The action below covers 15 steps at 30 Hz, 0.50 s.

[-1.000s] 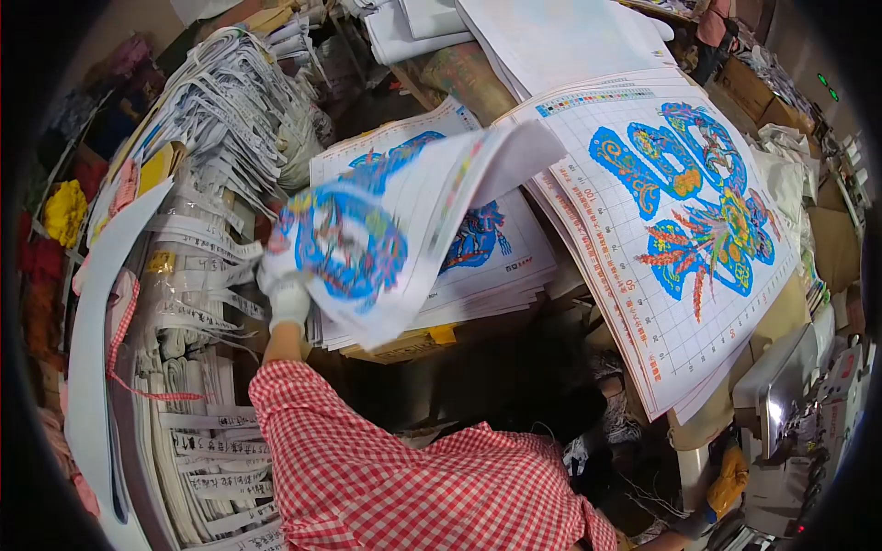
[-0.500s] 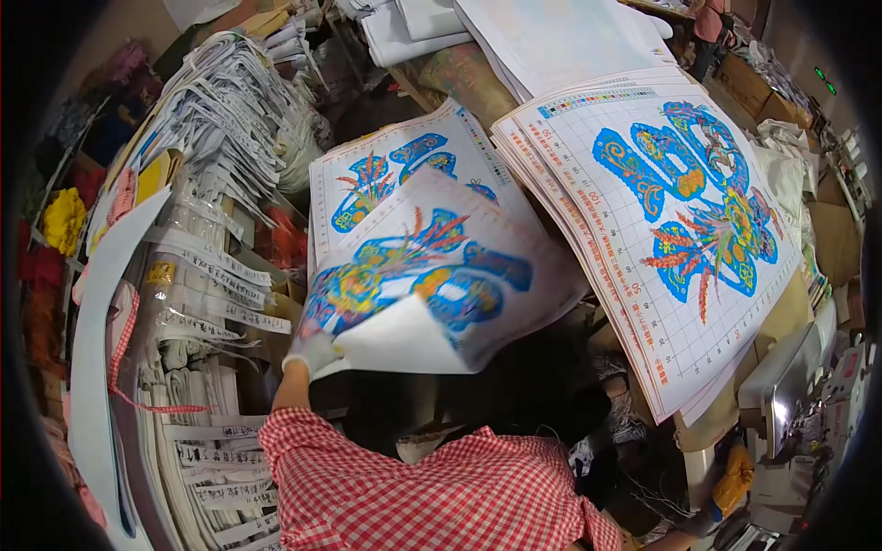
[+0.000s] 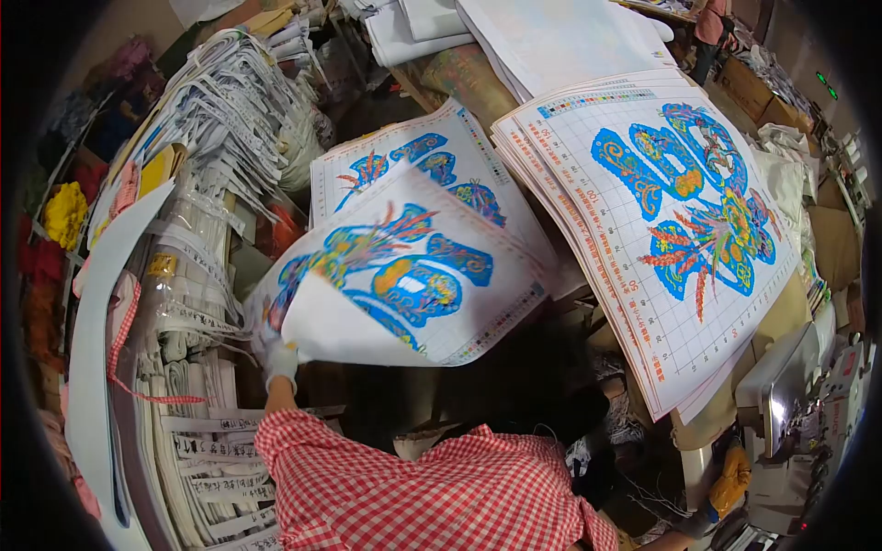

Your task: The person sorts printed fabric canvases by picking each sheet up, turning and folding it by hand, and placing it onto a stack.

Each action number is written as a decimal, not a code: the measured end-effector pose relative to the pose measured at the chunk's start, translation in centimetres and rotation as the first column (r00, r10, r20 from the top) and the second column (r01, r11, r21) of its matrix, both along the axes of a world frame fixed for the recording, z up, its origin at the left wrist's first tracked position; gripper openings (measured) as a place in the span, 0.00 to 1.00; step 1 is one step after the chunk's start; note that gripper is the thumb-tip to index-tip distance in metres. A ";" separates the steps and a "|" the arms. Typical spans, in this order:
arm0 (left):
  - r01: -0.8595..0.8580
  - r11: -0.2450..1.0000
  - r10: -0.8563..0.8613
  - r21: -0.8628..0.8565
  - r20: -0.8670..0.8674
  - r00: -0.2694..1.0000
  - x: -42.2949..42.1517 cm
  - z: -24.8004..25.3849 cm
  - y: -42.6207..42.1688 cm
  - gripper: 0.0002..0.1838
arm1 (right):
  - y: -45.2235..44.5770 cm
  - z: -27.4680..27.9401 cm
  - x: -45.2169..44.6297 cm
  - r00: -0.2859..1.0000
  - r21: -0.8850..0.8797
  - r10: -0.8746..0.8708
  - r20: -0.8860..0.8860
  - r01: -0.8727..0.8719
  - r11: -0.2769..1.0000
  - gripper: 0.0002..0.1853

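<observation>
My left hand [image 3: 279, 358], in a white glove, is closed on the corner of a printed cross-stitch sheet [image 3: 459, 294] with a blue flowered character on a grid. The near edge of this sheet folds over, showing its plain white back. Beneath its far side lies another sheet with a similar print [image 3: 478, 151], partly covered. At the lower right my right hand [image 3: 732, 479] wears an orange glove and rests low beside a pale machine [image 3: 781, 390]; its fingers are too small and dark to make out.
A thick stack of printed sheets [image 3: 570, 197] stands to the right. Blank white sheets [image 3: 560, 41] lie behind it. Labelled folded bundles [image 3: 220, 468] and piled paper strips [image 3: 220, 119] fill the left side. A person [image 3: 710, 32] is at the far right back.
My left hand has moved left and slightly toward me, drawing the printed sheet with it. More of the sheet beneath shows at its right. My right hand stays about where it was.
</observation>
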<state>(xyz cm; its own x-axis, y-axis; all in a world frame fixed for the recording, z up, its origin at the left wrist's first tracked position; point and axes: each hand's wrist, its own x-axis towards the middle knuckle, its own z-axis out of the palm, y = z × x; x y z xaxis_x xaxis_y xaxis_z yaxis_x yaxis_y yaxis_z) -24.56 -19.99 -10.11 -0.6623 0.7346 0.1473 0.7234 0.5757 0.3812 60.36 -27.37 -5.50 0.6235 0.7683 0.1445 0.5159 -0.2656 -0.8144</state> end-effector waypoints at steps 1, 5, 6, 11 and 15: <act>-0.095 0.995 0.087 -0.032 -0.202 0.976 -0.3 -1.4 -2.5 0.36 | 0.6 0.5 -0.6 1.000 -0.003 0.003 0.003 -0.003 1.000 0.16; -0.366 0.912 0.404 -0.184 0.253 0.879 -1.8 -5.2 -6.1 0.39 | 1.3 2.0 -2.1 0.999 -0.010 0.049 -0.007 -0.049 0.999 0.16; -0.266 0.964 0.266 0.013 0.026 0.964 -3.4 -8.3 -6.2 0.32 | 0.9 1.2 -1.2 0.999 -0.009 0.047 -0.009 -0.047 0.999 0.16; -0.384 0.893 0.098 0.236 0.730 0.676 3.5 -2.1 4.7 0.25 | 0.9 3.4 -3.8 0.999 -0.069 -0.001 0.054 0.005 0.998 0.16; 0.041 0.998 -0.040 -0.043 0.019 0.999 4.9 0.4 11.1 0.22 | 0.8 2.4 -3.8 0.989 0.076 -0.006 0.150 -0.005 0.997 0.16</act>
